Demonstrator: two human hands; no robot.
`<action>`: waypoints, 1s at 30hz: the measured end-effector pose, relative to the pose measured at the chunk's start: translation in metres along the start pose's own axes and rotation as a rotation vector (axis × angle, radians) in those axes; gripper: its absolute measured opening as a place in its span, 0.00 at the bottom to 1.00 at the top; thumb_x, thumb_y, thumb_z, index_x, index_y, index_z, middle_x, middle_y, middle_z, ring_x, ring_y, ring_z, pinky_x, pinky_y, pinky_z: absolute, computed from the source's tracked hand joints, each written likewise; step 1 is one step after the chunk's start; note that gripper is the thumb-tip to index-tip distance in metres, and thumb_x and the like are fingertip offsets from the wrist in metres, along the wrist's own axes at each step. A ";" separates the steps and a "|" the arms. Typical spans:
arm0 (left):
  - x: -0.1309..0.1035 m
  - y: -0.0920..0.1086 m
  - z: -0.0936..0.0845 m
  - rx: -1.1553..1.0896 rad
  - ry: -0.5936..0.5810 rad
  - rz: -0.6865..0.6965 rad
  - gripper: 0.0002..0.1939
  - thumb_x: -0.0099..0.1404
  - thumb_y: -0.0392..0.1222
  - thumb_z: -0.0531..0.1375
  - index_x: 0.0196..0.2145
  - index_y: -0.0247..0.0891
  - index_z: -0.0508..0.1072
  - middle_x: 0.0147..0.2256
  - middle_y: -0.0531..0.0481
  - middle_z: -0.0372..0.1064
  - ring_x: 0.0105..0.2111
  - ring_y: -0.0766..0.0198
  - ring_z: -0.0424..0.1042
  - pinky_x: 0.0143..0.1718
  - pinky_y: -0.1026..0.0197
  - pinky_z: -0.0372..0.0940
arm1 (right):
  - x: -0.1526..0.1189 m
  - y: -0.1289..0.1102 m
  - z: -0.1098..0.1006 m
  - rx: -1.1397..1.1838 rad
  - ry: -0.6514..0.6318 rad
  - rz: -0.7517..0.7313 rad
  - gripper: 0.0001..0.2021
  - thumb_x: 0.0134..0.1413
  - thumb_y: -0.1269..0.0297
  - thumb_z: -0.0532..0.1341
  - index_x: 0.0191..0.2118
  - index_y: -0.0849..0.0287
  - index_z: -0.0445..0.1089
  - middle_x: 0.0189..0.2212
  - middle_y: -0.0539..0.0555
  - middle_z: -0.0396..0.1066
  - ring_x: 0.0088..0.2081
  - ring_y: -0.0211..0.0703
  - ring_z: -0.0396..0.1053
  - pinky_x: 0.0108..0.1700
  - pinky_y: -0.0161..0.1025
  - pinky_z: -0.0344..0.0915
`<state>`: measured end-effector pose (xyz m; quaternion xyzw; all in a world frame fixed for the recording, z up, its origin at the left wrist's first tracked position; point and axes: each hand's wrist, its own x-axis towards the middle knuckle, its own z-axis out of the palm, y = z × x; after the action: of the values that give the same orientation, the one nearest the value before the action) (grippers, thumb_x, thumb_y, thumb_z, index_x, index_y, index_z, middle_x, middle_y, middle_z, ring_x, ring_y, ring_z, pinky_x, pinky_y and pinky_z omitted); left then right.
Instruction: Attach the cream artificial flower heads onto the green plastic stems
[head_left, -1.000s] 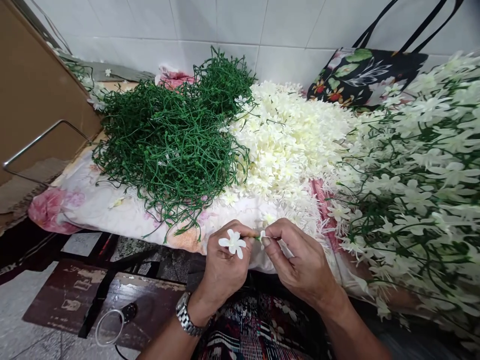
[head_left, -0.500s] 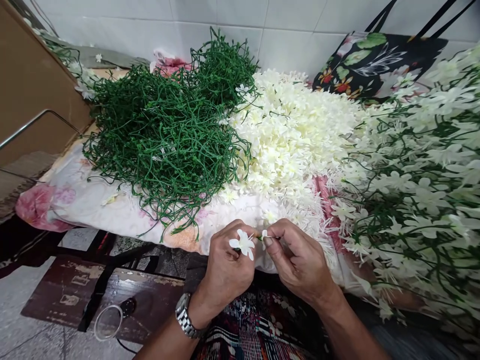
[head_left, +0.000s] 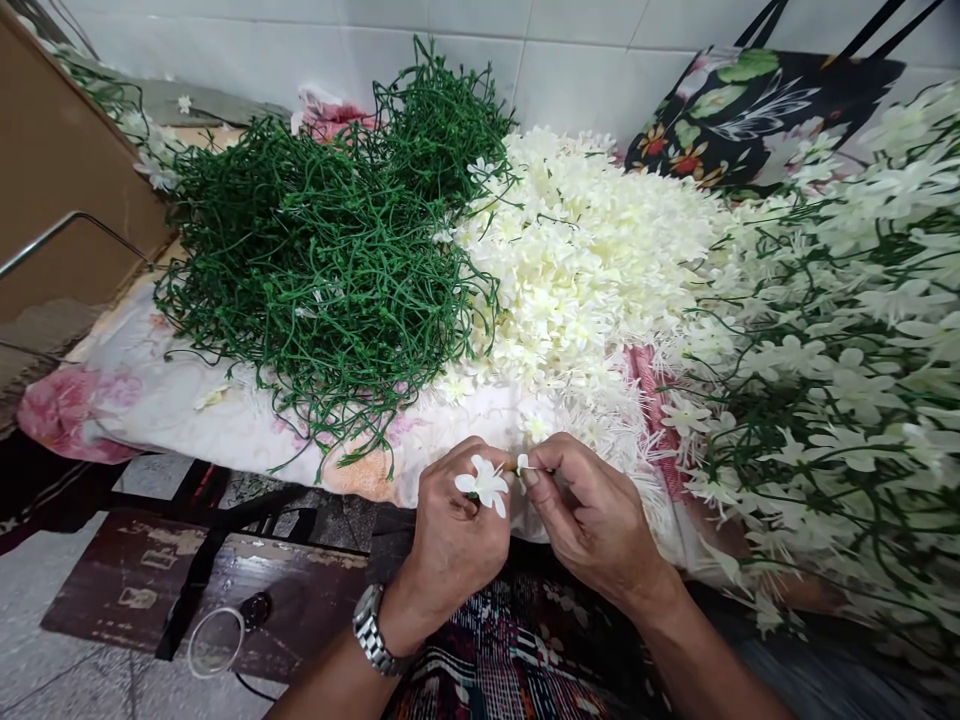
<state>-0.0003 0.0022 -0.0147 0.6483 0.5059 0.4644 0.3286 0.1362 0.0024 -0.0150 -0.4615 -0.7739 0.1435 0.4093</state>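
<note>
a tangled heap of thin green plastic-looking stems (head_left: pixel 322 260) lies toward the left end of a pink-flowered white cloth (head_left: pixel 176 435), and at the cloth's front edge the left hand (head_left: pixel 466 520), closed on a star-shaped white flower (head_left: pixel 482 484), nearly meets the right hand (head_left: pixel 596 525), pinching a small white blossom (head_left: pixel 523 463), with creamy-white petals (head_left: pixel 585 270) heaped behind.

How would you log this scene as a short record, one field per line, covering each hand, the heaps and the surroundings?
Left hand: closed, with a white flower showing at its top
Right hand: thumb and forefinger pinching a small white bloom
Left heap: tangled green stems
Middle heap: loose white blooms
Right side: white flowers on green stems
Surface: floral cloth
Background: black floral bag, tiled wall
</note>
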 end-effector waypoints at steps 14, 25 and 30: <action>0.006 0.005 -0.007 -0.309 0.029 -0.216 0.06 0.52 0.34 0.56 0.20 0.36 0.69 0.18 0.54 0.65 0.20 0.67 0.64 0.22 0.66 0.61 | 0.000 -0.005 -0.006 0.063 0.021 -0.002 0.07 0.56 0.71 0.55 0.41 0.60 0.65 0.30 0.53 0.70 0.30 0.38 0.69 0.31 0.34 0.68; 0.002 0.002 -0.007 -0.332 0.011 -0.172 0.06 0.54 0.32 0.57 0.21 0.35 0.70 0.19 0.56 0.63 0.21 0.69 0.62 0.24 0.67 0.59 | -0.003 -0.011 -0.015 0.024 0.105 -0.098 0.06 0.52 0.77 0.57 0.34 0.61 0.67 0.26 0.53 0.67 0.29 0.38 0.67 0.30 0.35 0.67; 0.000 0.001 -0.005 -0.253 0.025 -0.098 0.06 0.55 0.32 0.56 0.22 0.35 0.70 0.21 0.54 0.66 0.23 0.68 0.66 0.26 0.67 0.62 | -0.003 -0.008 -0.007 -0.007 0.079 -0.089 0.06 0.53 0.78 0.55 0.33 0.61 0.66 0.24 0.52 0.66 0.27 0.37 0.65 0.29 0.34 0.66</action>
<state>-0.0044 0.0019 -0.0123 0.5705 0.4784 0.5160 0.4236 0.1377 -0.0057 -0.0077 -0.4335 -0.7773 0.1041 0.4439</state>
